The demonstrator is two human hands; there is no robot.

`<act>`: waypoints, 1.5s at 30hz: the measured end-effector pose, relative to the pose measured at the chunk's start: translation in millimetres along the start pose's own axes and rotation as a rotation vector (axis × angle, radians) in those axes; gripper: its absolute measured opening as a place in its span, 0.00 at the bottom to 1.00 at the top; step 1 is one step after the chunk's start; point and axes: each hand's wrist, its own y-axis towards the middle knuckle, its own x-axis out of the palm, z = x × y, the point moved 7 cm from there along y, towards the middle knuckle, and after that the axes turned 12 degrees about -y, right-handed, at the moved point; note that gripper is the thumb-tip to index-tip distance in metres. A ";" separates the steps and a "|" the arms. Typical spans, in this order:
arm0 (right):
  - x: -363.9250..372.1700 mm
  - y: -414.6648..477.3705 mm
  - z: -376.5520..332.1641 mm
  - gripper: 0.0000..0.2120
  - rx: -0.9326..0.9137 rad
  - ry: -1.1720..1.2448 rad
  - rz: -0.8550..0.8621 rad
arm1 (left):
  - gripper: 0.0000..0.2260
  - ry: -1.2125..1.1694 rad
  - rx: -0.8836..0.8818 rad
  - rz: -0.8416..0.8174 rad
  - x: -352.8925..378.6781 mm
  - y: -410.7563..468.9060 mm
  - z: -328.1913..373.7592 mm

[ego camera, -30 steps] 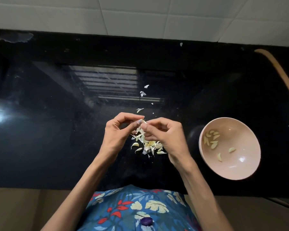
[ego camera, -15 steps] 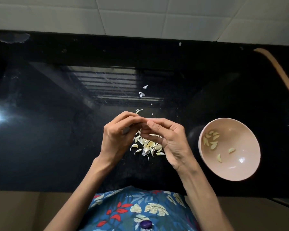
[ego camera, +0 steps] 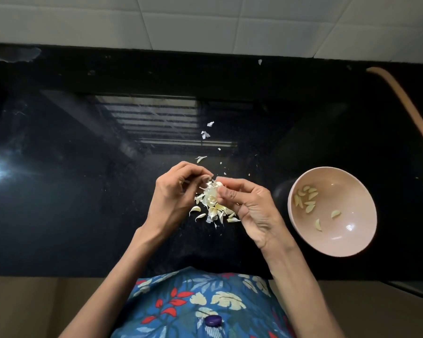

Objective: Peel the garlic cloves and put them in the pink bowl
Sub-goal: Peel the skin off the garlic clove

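My right hand (ego camera: 248,207) pinches a garlic clove (ego camera: 217,184) between thumb and fingertips, just above a heap of garlic cloves and skins (ego camera: 215,211) on the black counter. My left hand (ego camera: 175,193) is close beside it with curled fingers, its fingertips at the clove's skin. The pink bowl (ego camera: 352,242) stands to the right of my hands and holds several peeled cloves (ego camera: 307,198).
Loose bits of garlic skin (ego camera: 205,134) lie scattered on the glossy black counter (ego camera: 83,191) beyond my hands. A white tiled wall (ego camera: 205,23) runs along the back. A curved wooden edge (ego camera: 405,98) shows at the far right. The counter's front edge is near my body.
My hands have drawn slightly apart. My right hand has turned palm-up with the clove at its fingertips, and my left hand has pulled a little to the left.
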 end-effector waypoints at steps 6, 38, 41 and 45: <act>1.7 -16.3 39.0 0.08 -0.181 -1.091 0.046 | 0.04 0.287 -0.013 0.017 -5.7 -2.1 -12.4; -5.1 -20.8 3.9 0.09 -0.068 0.111 0.054 | 0.06 -0.471 -0.448 -0.229 17.5 -22.7 -2.4; 4.4 -19.2 -4.6 0.10 -0.056 0.149 0.069 | 0.08 -0.521 -0.428 -0.097 18.5 -19.1 4.6; 9.0 -17.5 -9.7 0.08 -0.091 0.156 0.076 | 0.07 -0.525 -0.431 -0.002 14.9 -14.7 7.4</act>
